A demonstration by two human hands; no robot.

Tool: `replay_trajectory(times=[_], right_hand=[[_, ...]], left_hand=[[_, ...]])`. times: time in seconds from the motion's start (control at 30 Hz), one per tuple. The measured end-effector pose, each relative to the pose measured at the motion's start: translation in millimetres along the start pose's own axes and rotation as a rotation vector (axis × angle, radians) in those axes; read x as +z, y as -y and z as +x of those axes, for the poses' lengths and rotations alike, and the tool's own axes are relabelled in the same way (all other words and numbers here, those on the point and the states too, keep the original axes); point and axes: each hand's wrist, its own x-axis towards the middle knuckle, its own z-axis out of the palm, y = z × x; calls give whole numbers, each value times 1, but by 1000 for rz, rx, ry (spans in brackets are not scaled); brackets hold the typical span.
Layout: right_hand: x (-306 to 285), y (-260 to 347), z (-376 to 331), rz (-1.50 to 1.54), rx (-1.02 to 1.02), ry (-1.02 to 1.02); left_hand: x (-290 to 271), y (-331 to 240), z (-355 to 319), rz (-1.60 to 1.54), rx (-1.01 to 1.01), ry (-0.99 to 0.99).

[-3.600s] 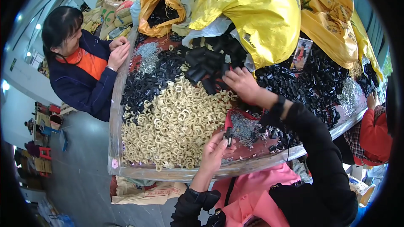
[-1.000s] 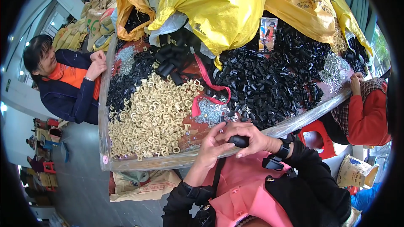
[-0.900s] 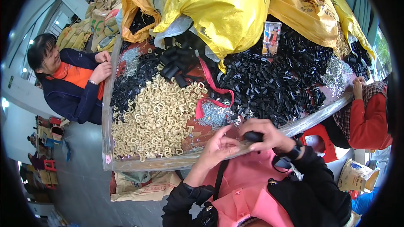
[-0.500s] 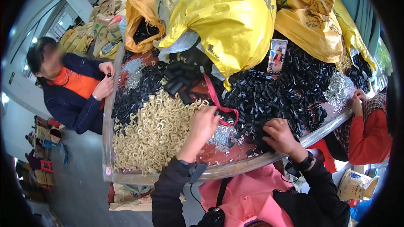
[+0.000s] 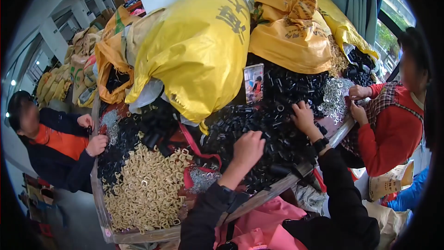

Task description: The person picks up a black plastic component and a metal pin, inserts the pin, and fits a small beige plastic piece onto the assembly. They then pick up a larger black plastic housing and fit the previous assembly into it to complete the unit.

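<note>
Head view, near to far. Pink apron (image 5: 263, 224) and dark sleeves at the bottom edge, both forearms reaching up onto the table (image 5: 259, 199).

Left hand (image 5: 247, 148): back of hand up, fingers curled down into the near edge of the pile of black tube pieces (image 5: 277, 125). Reads as closing on a few pieces, but the fingertips are buried, so I cannot tell what it actually grips. Right hand (image 5: 303, 116): fingers spread, palm down, pressing into the same pile farther in, wristwatch (image 5: 320, 144) on that wrist. Loose, not clenched, nothing visibly held.

Left of the hands: heap of cream-coloured rings (image 5: 148, 185), small patch of shiny metal bits (image 5: 201, 180), red strap (image 5: 194, 146) lying across the gap. Second patch of metal clips (image 5: 333, 97) on the right, just beside the black pile.

My take on doing this pick well:
- pinch from the surface layer, don't dig; the pile slides toward the table edge
- keep 1 hand raking and 1 hand taking, so they don't cross
- keep black pieces out of the cream heap and the metal patches; the borders already touch

Beyond: 2 other people at the table, 1 in orange and navy (image 5: 60, 148) at left with hands on the black parts, 1 in red (image 5: 393, 129) at right with hands at the metal clips. At the back, 2 big yellow sacks (image 5: 199, 51) lean on the pile, a small photo card (image 5: 253, 83) propped between them.
</note>
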Motion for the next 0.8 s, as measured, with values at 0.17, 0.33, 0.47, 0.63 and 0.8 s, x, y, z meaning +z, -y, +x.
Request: replay_trajectory(times=[0.17, 0.33, 0.47, 0.63, 0.8], right_hand=[[25, 5, -2, 74, -71, 212], [15, -3, -8, 29, -90, 246], [19, -10, -11, 26, -22, 227], [7, 8, -3, 223, 103, 186], [24, 9, -5, 197, 129, 163]], left_hand=[[59, -13, 25, -315, -231, 155], [88, -31, 30, -659, -512, 293], [89, -44, 30, -843, -650, 386], [82, -34, 21, -906, -698, 359], [72, -38, 18, -907, -672, 416]])
